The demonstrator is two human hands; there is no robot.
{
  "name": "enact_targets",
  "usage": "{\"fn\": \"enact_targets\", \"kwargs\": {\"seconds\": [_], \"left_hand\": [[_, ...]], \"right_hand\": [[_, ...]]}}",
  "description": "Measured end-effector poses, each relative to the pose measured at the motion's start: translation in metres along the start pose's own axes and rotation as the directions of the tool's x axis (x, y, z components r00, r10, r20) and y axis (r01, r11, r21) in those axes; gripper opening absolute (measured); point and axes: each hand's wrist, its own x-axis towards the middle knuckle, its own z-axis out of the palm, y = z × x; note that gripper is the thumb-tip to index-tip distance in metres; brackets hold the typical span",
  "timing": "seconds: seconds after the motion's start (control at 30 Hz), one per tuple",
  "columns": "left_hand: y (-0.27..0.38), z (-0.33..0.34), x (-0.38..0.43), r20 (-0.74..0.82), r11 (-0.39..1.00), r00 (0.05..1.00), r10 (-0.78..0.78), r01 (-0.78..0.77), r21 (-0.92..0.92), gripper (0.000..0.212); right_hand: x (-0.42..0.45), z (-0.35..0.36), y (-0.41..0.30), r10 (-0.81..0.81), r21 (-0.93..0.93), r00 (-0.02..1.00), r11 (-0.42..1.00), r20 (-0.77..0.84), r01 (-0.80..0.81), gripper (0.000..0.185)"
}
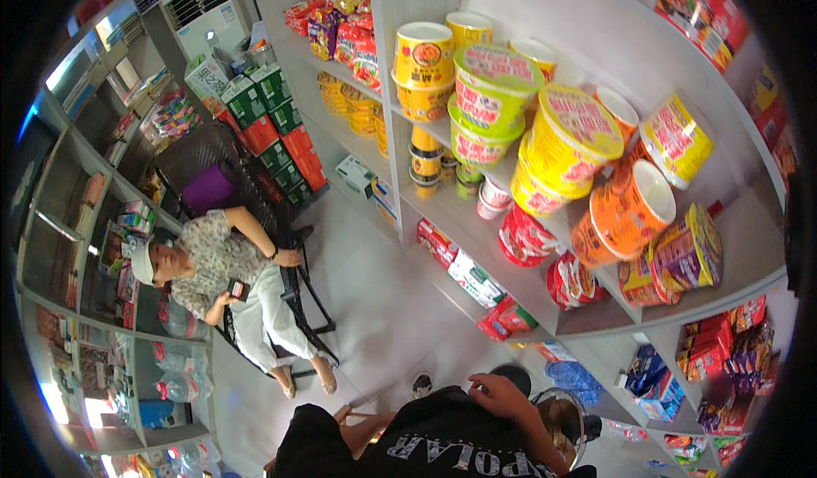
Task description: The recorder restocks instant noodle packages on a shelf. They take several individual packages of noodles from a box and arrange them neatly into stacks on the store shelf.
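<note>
My right hand (501,396) rests at the front of my black shirt, its fingers loosely curled; whether it holds something small cannot be told. Low in the picture, my left hand (343,414) is partly seen beside a pale wooden edge, and its grip is unclear. Ahead to the right, a shelf bears instant noodle tubs: yellow ones (570,137), green ones (491,89), orange ones (622,213) and purple and yellow ones (686,255). A yellow tub (676,140) lies tilted near the shelf's back. Neither hand touches the tubs.
A person (223,274) sits in a dark chair (204,149) at left, holding a phone (239,290). Stacked green and red cartons (274,127) stand behind. A wire-guarded fan (562,424) is close to my right arm. Shelves with large water bottles (182,373) line the left.
</note>
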Motion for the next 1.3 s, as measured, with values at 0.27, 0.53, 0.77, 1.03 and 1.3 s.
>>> {"fn": "enact_targets", "kwargs": {"seconds": [0.27,0.53,0.77,1.03,1.3], "left_hand": [[0.086,-0.211,0.107,-0.365,0.928,0.927,-0.09,-0.055,-0.369,0.055],[0.129,-0.324,0.103,-0.721,0.92,0.693,0.003,-0.284,-0.27,0.025],[0.113,-0.346,-0.004,-0.762,0.669,0.594,-0.256,-0.46,-0.584,0.025],[0.01,-0.369,-0.01,-0.773,0.567,0.366,-0.518,-0.529,-0.631,0.034],[-0.069,-0.46,-0.068,-0.737,0.516,0.469,-0.487,-0.526,-0.675,0.032]], "right_hand": [[0.093,-0.04,0.03,0.171,0.118,0.979,0.98,-0.107,-0.159,0.042],[0.309,-0.033,0.081,-0.188,0.107,0.982,0.976,-0.032,0.19,0.02],[0.486,-0.024,-0.068,-0.186,0.453,0.972,0.886,0.145,0.102,0.026],[0.655,0.023,-0.133,-0.041,0.152,0.972,0.988,0.233,0.005,0.022],[0.69,0.07,-0.219,-0.172,0.195,0.904,0.976,0.391,0.101,0.028]]}}
